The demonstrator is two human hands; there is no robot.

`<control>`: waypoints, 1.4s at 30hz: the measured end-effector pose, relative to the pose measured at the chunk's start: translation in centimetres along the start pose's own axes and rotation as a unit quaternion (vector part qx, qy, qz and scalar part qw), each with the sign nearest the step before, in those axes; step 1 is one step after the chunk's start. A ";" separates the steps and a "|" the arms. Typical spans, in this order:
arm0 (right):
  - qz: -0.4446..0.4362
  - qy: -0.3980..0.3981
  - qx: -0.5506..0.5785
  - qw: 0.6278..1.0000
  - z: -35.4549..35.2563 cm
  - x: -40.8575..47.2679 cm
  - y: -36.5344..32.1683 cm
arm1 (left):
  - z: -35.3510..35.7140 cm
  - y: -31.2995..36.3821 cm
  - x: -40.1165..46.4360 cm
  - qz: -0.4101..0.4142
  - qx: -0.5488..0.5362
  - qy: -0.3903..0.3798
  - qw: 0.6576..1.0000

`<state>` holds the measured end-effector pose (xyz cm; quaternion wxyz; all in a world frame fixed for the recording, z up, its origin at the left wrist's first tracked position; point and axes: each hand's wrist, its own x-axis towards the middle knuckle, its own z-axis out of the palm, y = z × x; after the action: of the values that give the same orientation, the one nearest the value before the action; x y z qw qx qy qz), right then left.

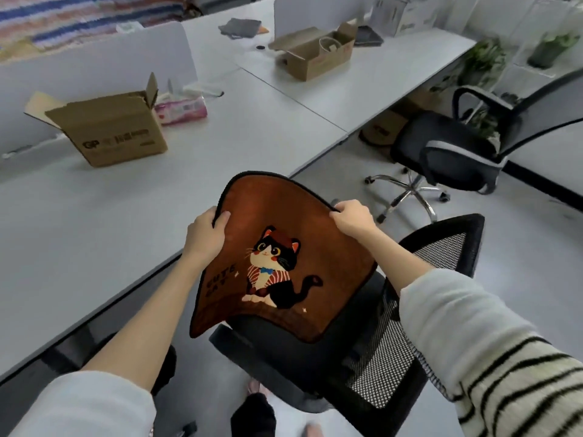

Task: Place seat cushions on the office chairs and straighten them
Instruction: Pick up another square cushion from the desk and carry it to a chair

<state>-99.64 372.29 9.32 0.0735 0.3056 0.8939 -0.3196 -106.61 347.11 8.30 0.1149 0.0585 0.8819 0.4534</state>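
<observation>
1. The brown cat-print cushion (277,257) hangs over the near office chair (315,357), its lower edge just above the dark seat, ready to be laid flat
2. The left hand (205,236) and right hand (353,217) each have their grip closed on a top corner, so the soft, limp plush sags between them
3. The chair's back is black mesh; a second chair (448,152) waits bare beside the white table (126,216)

Open cardboard box (110,130) on desk (220,146); tissue pack (181,110) beside; potted plants (485,61) far right.

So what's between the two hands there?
In the head view, only the brown cat cushion spans between the left hand and right hand; each grips a side edge.
</observation>
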 end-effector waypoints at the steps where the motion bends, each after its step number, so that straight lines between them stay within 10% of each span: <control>1: 0.024 -0.007 -0.002 1.000 0.3 1.0 0.9 | 1.2 -0.1 1.4 0.001 0.018 -0.021 1.000; 15: 0.166 -0.116 -0.159 0.966 7.0 13.9 10.4 | 16.0 -8.9 16.3 -0.084 0.096 -0.242 0.962; 29: 0.058 -0.097 -0.313 0.943 18.1 26.8 14.0 | 21.8 -23.0 20.2 -0.266 0.145 -0.201 0.932; 36: 0.001 0.019 -0.244 0.969 22.2 25.5 15.0 | 22.8 -24.3 21.1 -0.181 0.257 -0.200 0.928; 42: 0.125 0.004 -0.223 0.967 24.6 22.3 20.9 | 26.6 -23.0 21.3 0.001 0.363 -0.135 0.922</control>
<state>-106.74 381.03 -28.24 0.1758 0.3924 0.8974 -0.0991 -120.38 359.07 -28.57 0.2030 0.1577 0.9622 0.0896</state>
